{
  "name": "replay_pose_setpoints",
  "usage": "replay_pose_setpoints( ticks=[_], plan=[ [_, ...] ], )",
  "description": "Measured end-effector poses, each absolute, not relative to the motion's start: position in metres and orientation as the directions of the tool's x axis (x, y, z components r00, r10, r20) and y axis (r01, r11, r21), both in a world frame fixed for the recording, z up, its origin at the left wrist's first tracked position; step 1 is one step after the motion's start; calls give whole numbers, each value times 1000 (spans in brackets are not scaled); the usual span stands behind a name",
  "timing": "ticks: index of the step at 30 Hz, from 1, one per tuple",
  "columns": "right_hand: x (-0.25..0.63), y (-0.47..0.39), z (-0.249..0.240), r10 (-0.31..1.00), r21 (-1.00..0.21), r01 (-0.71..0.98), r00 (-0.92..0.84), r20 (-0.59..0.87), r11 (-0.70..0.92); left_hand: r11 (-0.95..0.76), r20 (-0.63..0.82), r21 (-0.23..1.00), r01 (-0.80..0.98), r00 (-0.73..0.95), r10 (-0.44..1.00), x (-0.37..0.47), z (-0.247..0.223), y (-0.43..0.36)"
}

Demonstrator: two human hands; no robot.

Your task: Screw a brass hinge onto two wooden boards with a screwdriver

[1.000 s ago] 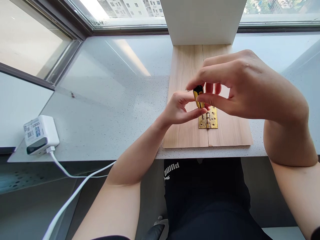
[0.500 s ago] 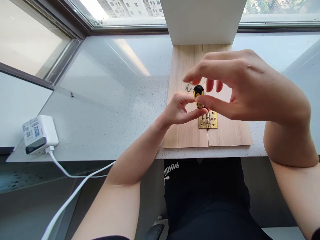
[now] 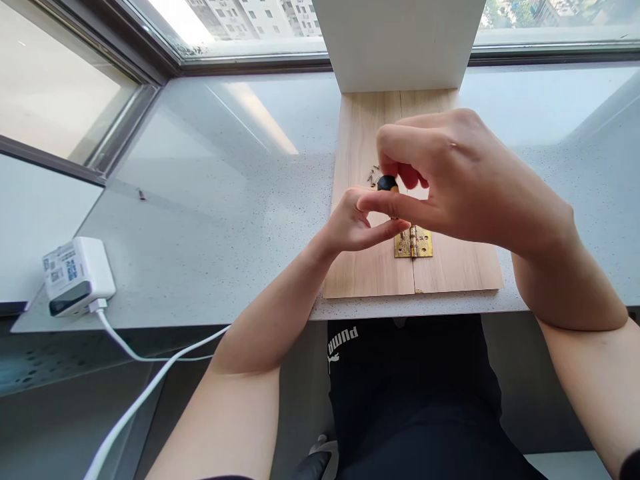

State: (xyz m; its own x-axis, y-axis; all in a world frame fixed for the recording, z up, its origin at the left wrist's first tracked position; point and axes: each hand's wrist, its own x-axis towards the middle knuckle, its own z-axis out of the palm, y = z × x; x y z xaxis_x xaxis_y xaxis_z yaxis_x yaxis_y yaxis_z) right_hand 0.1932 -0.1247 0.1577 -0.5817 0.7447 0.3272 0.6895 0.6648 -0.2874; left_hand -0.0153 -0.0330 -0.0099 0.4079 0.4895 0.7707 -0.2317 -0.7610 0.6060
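Observation:
My right hand is closed round the black and yellow handle of a screwdriver, its thumb across the near side. Just below the handle, my left hand pinches at the tool's lower part, which the fingers mostly hide. Under both hands lies a brass hinge, flat over the seam between two light wooden boards. A few small screws rest on the left board, beyond my left hand. The screwdriver's tip is out of sight.
A white upright panel stands at the boards' far end. On the left of the speckled white counter sits a white charger, its cable running off the front edge. Windows border the counter behind.
My right hand has come a little left, and its fingers have closed from a spread pose round the screwdriver handle. My left hand has stayed nearly in place.

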Motion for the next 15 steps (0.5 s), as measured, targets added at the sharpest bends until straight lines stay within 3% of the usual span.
replay_pose_setpoints(
  ticks=[2, 4, 8, 15],
  plan=[
    [197, -126, 160, 716, -320, 640, -621, 319, 698, -794, 790, 534, -290, 506, 347, -14, -7, -33],
    [202, -127, 163, 673, -329, 589, -674, 305, 738, -792, 819, 497, -354, 493, 294, -11, -4, -35],
    [207, -125, 164, 624, -276, 561, -717, 311, 781, -760, 791, 559, -332, 490, 368, -7, -2, -39],
    [201, -121, 161, 708, -292, 645, -640, 299, 706, -745, 758, 591, -309, 527, 383, -6, 1, -45]
  ],
)
